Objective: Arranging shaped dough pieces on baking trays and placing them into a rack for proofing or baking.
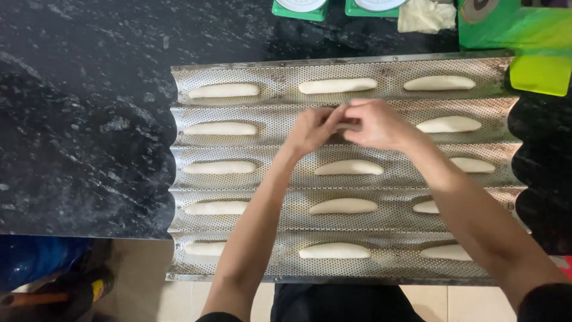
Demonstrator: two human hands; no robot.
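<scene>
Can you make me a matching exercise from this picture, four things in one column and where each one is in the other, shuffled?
Things:
1. left hand
2. lime green scraper
3. perforated baking tray
4. blue object

Places:
A. below the counter edge, lower left
B. on the dark stone counter, overhanging its near edge
C. over the tray's second channel, touching the right hand
D. beside the tray's upper right corner

Pairs: 1-C, 2-D, 3-B, 4-A
</scene>
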